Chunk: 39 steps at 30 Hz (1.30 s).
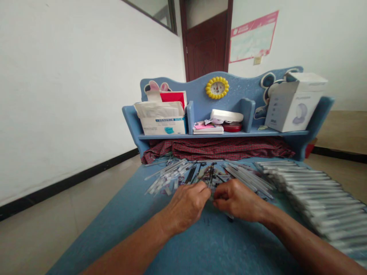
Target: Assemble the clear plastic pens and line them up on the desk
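Observation:
My left hand [189,204] and my right hand [239,200] are close together over the front of a heap of pen parts on the blue desk [189,252]. The fingers of both are curled in; what they pinch is hidden or too small to make out. Below my right hand a small black-ended piece [230,219] shows, and I cannot tell if it is held. Just beyond the fingers lie black pen parts [190,175]. Clear, whitish tubes [169,173] are scattered to the left, and long clear tubes [249,177] fan out to the right.
A large stack of wrapped pens [321,198] covers the desk's right side. Red checked cloth [218,149] lies under the shelf [252,134]. On the shelf stand a mask box [163,125], a red round tin [232,127] and a white carton [295,103].

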Motion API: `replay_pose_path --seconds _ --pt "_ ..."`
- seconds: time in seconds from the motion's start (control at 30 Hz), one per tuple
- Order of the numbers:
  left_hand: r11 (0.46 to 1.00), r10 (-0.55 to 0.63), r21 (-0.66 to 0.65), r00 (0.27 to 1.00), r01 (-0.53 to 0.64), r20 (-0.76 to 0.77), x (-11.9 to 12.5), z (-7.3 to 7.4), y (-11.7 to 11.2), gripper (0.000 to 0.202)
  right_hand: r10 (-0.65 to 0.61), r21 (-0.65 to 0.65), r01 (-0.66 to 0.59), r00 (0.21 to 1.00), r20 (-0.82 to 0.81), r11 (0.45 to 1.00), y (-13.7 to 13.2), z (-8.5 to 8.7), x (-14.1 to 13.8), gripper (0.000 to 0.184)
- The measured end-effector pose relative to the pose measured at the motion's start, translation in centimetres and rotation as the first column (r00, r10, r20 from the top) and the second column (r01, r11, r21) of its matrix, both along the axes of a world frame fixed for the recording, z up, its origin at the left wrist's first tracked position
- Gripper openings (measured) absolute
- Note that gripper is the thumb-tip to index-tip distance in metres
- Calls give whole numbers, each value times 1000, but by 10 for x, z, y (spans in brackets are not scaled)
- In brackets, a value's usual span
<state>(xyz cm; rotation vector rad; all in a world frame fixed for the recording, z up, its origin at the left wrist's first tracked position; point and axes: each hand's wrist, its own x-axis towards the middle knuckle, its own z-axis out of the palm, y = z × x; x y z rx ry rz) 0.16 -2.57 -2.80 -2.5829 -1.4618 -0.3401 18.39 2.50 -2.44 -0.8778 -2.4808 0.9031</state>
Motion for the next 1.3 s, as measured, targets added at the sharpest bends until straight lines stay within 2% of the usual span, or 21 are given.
replay_pose_path --seconds 0.07,0.1,0.13,0.2,0.27,0.3,0.37,0.5,0.67,0.77,0.9,0.97,1.07,1.2,1.3 --pt "998 56 -13 996 -57 -64 -4 -1 3 19 -2 -81 1 1000 -19 997 8 4 6 28" --pt "996 91 -14 994 -92 -67 -7 -1 6 18 -57 -74 56 998 -9 996 13 5 10 34" --pt "992 127 -15 991 -128 -40 -10 -1 8 17 -140 -27 141 990 21 990 19 6 14 37" --pt "984 177 -24 984 -177 34 -17 1 12 15 -318 179 293 939 132 939 29 4 20 34" --pt "980 196 -40 977 -194 86 -22 2 15 15 -447 347 342 846 291 873 35 -1 21 26" --pt "980 199 -49 975 -195 99 -23 2 15 15 -478 390 337 801 360 857 36 -4 20 24" --pt "978 203 -68 973 -196 109 -24 2 16 15 -485 415 306 750 449 857 34 -9 16 24" --pt "976 209 -91 971 -199 116 -22 0 16 18 -463 394 285 734 497 874 28 -12 11 26" --pt "974 219 -89 965 -208 147 -25 0 18 19 -451 374 307 799 398 875 32 -7 18 19" --pt "973 230 -43 950 -226 211 -27 0 19 19 -370 266 301 889 269 916 34 -3 19 16" --pt "978 191 8 910 -208 367 -24 -1 17 26 -198 -37 202 977 77 979 23 -1 11 14" --pt "986 154 -3 904 -167 399 -21 -2 14 33 -137 -221 132 990 -8 966 14 -2 6 12" --pt "995 103 -28 923 -100 370 -16 -3 10 27 -67 -413 -2 986 -153 911 4 -5 -1 11" --pt "993 120 -36 925 -115 361 -13 1 8 17 -97 -553 -76 956 -276 830 0 -7 -5 22" --pt "985 173 -68 897 -160 406 -11 6 8 15 -170 -549 -85 903 -396 831 0 -10 -9 27"
